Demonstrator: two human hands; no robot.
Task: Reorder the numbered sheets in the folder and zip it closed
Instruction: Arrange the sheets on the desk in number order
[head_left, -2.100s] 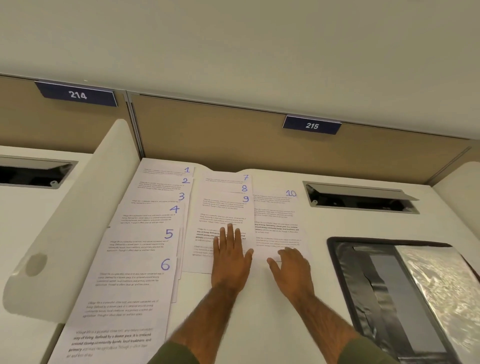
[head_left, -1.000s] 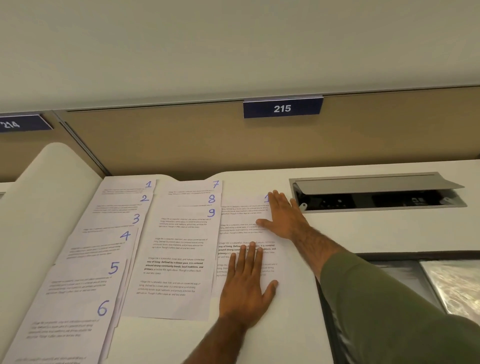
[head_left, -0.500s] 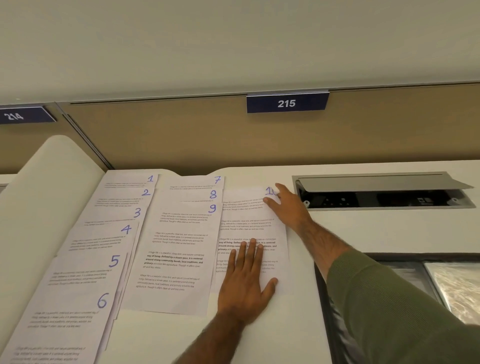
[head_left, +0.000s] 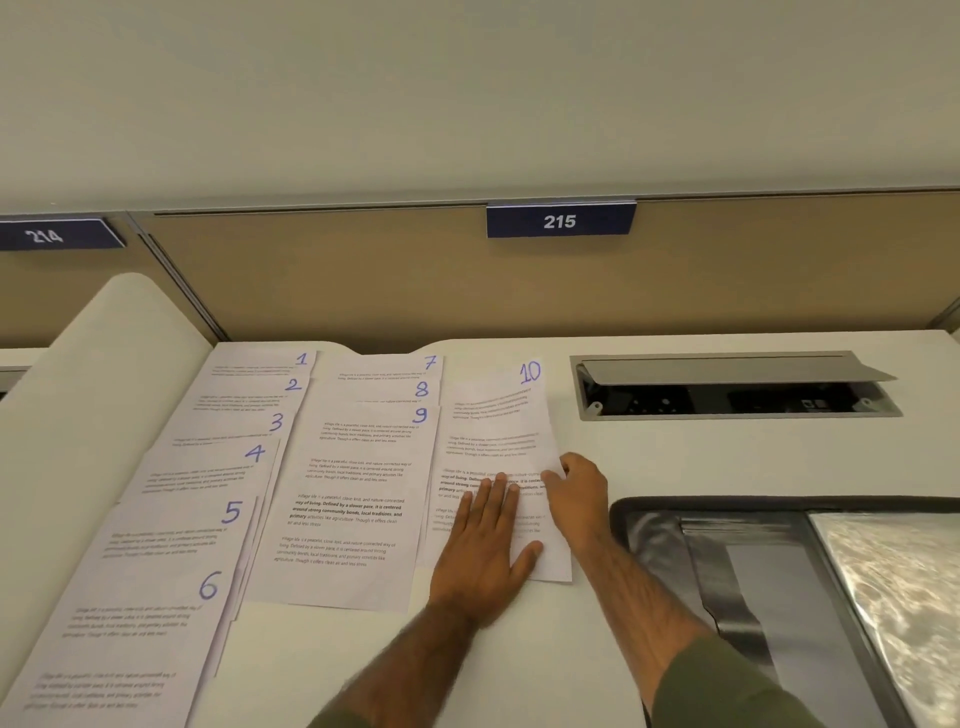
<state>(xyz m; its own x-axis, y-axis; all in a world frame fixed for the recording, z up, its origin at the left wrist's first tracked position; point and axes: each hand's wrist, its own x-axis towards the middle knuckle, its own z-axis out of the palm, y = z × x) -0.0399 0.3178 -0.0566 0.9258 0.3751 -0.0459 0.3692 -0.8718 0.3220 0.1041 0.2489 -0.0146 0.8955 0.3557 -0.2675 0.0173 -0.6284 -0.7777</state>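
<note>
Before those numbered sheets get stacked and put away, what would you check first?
1. Numbers 1 to 6 run in order down the left column: ok.
2. Numbers 7, 8, 9 run in order down the middle column: ok.
3. Rightmost lies sheet 10, number readable: ok.
4. The left grip presses flat on sheet 10: ok.
5. The right grip touches sheet 10's right edge; whether it pinches it: cannot tell.
6. The folder lies open beside the sheets: ok.

The sheets in the left half carried handwritten blue numbers 1 to 10; the left sign read 214, the middle sign 215.
</note>
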